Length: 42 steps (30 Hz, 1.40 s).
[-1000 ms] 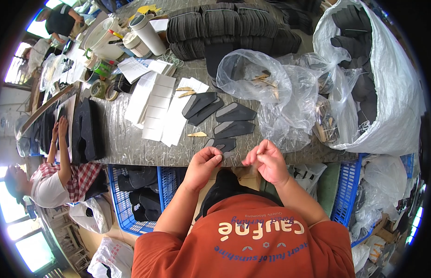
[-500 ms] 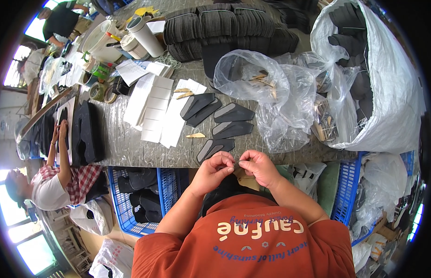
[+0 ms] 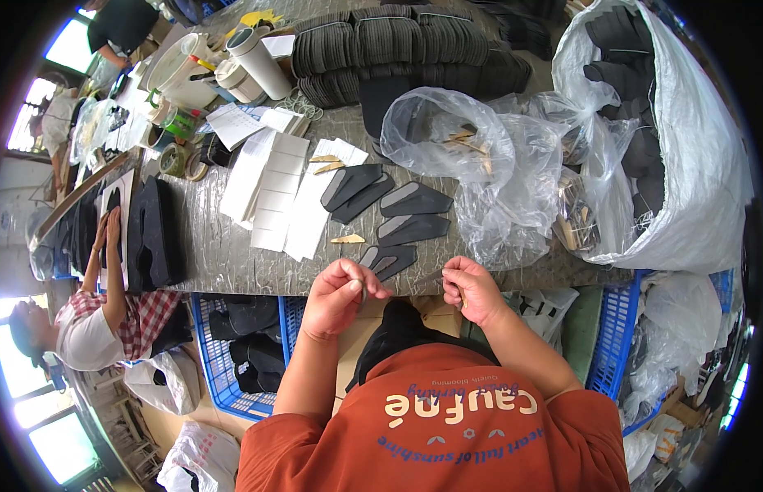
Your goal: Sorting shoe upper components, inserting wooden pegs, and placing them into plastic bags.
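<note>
Cutout (image 3: 395, 261), dark, lies just beyond left grip (image 3: 337, 297).

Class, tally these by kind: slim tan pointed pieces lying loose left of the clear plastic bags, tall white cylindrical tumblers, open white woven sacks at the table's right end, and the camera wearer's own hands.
Slim tan pointed pieces: 3
Tall white cylindrical tumbler: 1
Open white woven sack: 1
Bare left hand and bare right hand: 2
Total: 7
</note>
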Motion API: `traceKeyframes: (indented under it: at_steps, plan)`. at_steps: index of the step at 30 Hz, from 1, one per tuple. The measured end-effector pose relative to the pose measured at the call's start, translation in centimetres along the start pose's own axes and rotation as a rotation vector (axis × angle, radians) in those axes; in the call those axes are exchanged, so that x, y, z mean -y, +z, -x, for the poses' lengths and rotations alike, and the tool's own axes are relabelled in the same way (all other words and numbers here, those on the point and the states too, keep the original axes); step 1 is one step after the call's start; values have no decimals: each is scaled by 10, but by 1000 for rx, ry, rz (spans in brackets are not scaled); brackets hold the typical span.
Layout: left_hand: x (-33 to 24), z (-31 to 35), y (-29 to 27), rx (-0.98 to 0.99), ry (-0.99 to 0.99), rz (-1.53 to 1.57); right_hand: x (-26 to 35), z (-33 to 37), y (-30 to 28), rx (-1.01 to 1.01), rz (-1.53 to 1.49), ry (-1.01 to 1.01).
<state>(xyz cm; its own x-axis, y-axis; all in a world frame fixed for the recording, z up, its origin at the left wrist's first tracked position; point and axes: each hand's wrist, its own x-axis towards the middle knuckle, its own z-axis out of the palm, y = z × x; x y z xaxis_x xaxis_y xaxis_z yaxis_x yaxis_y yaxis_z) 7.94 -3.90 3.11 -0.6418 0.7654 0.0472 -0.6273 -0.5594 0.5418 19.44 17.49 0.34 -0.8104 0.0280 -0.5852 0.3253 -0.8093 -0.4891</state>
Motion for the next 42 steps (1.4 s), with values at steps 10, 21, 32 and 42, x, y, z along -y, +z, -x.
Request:
traceKeyframes:
  at_steps: [10, 21, 32, 42]
  plan:
    - [26, -1, -10, -535, -259, -576, -14, -5, 5, 47, 119, -16]
    - [-21, -8, -60, -831, -37, -956, -15, -6, 0, -6, 167, 26]
    - [-48, -24, -111, -813, -60, -1580, -19, -6, 4, 17, 194, 64]
    - [-20, 6, -55, -683, -126, -1494, -31, -14, 22, -6, 433, -9]
